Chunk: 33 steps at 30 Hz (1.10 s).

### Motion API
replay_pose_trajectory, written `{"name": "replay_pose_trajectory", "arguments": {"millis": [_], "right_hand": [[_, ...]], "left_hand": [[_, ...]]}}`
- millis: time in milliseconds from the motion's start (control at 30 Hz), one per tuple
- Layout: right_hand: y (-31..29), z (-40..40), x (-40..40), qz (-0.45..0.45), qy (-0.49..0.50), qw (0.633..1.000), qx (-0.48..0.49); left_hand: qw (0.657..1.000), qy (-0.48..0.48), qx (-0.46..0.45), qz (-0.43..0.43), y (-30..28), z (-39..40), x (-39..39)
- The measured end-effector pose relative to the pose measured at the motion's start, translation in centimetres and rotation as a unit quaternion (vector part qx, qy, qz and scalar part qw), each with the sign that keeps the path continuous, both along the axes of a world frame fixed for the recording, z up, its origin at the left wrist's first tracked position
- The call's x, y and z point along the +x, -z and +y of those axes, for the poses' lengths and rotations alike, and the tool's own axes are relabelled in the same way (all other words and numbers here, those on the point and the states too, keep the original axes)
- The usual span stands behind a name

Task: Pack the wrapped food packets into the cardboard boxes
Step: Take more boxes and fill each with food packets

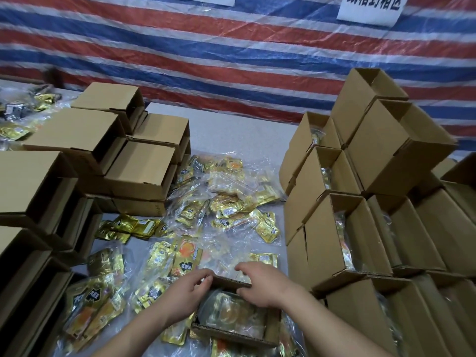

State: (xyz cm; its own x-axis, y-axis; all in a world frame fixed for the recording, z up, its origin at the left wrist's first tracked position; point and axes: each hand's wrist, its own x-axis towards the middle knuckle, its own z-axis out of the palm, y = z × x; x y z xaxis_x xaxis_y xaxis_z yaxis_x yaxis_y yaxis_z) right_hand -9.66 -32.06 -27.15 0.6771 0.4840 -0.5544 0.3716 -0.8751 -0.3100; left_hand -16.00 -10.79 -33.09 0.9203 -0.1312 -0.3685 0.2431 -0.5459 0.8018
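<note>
An open cardboard box [233, 333] sits at the near middle of the table, with a clear bag of gold packets [231, 313] lying inside it. My left hand [186, 292] grips the far flap [226, 281] at its left end, fingers curled over the edge. At the flap's right end, my right hand [260, 284] grips it the same way. Loose gold food packets in clear bags [206, 215] are scattered over the grey table [231, 130] beyond the box.
Stacks of empty folded boxes [85, 150] line the left side. Filled boxes standing on end [360, 228] are piled at the right. A striped red, white and blue tarp [231, 52] hangs behind the table. More packets [15, 124] lie at far left.
</note>
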Motion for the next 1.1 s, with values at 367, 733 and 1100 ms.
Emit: {"name": "replay_pose_trajectory", "arguments": {"millis": [367,733,1100], "right_hand": [[0.4,0.4,0.3,-0.005,0.074,0.997,0.01],[-14.8,-2.2,5.9,-0.104,0.29,0.935,0.176],[-24.9,-12.8,3.4,-0.233,0.384,0.882,0.143]], "left_hand": [[0.993,-0.099,-0.047,0.04,-3.2,-0.3,1.4],[0.952,-0.2,-0.222,-0.061,-18.5,-6.8,5.9],[0.964,-0.11,-0.241,-0.002,-27.8,-19.2,10.2]]}}
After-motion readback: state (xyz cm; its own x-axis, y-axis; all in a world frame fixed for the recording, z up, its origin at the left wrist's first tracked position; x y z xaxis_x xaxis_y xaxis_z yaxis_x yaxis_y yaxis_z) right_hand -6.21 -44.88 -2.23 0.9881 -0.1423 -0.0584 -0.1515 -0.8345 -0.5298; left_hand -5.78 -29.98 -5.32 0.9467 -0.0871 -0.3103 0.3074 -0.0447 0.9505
